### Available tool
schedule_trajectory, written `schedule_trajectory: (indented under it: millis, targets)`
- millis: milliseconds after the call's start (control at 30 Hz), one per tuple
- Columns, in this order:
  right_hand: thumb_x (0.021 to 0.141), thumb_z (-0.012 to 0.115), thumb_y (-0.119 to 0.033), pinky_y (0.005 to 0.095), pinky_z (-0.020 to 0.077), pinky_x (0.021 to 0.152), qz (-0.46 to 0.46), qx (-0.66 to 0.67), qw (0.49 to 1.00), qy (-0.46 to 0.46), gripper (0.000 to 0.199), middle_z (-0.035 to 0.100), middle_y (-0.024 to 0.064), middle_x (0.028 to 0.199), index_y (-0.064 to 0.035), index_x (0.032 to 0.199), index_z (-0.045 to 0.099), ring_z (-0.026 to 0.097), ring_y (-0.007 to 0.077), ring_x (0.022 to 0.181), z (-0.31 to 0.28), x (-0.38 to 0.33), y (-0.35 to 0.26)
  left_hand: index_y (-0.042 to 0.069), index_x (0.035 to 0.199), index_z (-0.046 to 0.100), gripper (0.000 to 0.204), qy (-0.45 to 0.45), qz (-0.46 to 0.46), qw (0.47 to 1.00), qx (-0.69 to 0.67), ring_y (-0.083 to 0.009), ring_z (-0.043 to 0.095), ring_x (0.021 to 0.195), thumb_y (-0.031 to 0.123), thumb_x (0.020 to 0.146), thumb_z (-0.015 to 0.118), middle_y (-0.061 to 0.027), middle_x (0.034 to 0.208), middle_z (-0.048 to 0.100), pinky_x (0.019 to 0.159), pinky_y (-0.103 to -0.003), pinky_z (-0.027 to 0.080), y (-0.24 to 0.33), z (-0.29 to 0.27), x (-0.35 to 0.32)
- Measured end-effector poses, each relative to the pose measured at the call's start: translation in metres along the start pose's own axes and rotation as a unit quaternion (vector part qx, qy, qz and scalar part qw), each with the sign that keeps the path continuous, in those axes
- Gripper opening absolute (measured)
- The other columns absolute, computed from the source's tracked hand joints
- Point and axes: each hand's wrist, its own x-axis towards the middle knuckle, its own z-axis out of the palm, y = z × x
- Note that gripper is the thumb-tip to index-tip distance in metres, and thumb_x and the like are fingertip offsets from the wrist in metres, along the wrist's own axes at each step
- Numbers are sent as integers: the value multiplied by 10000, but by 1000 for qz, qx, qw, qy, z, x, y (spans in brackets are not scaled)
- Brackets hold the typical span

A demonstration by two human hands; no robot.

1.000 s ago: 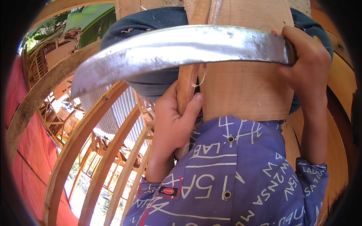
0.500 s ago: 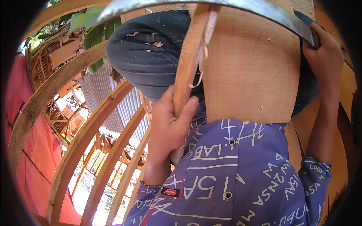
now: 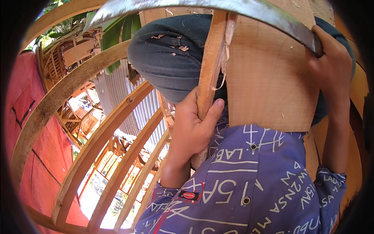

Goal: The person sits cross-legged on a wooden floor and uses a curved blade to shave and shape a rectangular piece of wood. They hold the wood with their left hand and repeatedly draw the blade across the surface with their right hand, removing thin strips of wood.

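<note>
My left hand (image 3: 191,124) is closed around the lower part of a narrow wooden stick (image 3: 210,70), thumb lying along its near end. A thin curled shaving hangs from the stick's right side. My right hand (image 3: 333,62) grips the dark end of a long metal blade (image 3: 282,23), which looks like a machete; its handle is mostly hidden in the fingers. The blade spans the top of the view and crosses over the stick's far end. A wide, flat wooden board (image 3: 269,89) lies under the blade, its near edge against my shirt.
Wood chips rest on my dark trousers (image 3: 167,66). To the left run curved-looking wooden rails (image 3: 101,111), with corrugated metal sheeting (image 3: 117,97), a red surface (image 3: 37,128) and green leaves (image 3: 117,35) beyond. More planks (image 3: 352,136) are at the right.
The whole view has shifted, so the board, stick and left hand appear further right. Relative to the board, my right hand and the blade have moved slightly left. Both grips remain.
</note>
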Motion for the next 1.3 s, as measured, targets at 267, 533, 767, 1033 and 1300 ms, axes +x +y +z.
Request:
schedule_trajectory:
  millis: [267, 533, 767, 1033, 1300]
  targets:
    - [704, 653, -156, 376, 487, 745, 85, -82, 993, -27, 406, 656, 119, 951, -153, 1109, 630, 628, 306, 893, -7, 15, 0, -59, 1042, 559, 302, -4, 9, 999, 33, -112, 504, 663, 173, 860, 622, -49, 715, 578, 601, -285, 426, -2, -5, -6]
    - [716, 706, -192, 370, 466, 793, -63, 243, 955, -155, 467, 626, 200, 935, 28, 1107, 575, 606, 334, 891, -9, -7, -16, -51, 1033, 568, 318, 27, -8, 999, 45, -81, 470, 630, 192, 846, 650, -29, 674, 542, 569, -262, 403, -27, -12, 3]
    - [717, 719, -170, 346, 458, 837, -49, 368, 905, -206, 468, 620, 205, 985, 61, 1097, 575, 601, 322, 949, -9, -24, -22, -31, 936, 561, 269, 29, 32, 998, 54, -88, 448, 607, 195, 829, 660, -23, 639, 508, 549, -264, 381, -38, -12, -1]
    - [679, 676, -76, 375, 492, 755, -7, 277, 948, -155, 430, 638, 230, 910, 24, 1089, 593, 626, 370, 882, -14, -21, -37, -26, 908, 565, 236, 49, 71, 996, 39, -82, 446, 622, 183, 834, 647, -22, 647, 514, 556, -255, 380, -41, -6, 6]
    - [689, 672, -60, 402, 474, 705, -3, 193, 980, -57, 382, 618, 237, 848, 5, 1055, 582, 599, 408, 826, -3, -20, -48, -41, 954, 575, 267, 14, 13, 1000, -12, -63, 450, 654, 193, 847, 646, 5, 684, 529, 576, -242, 382, -37, -13, 7]
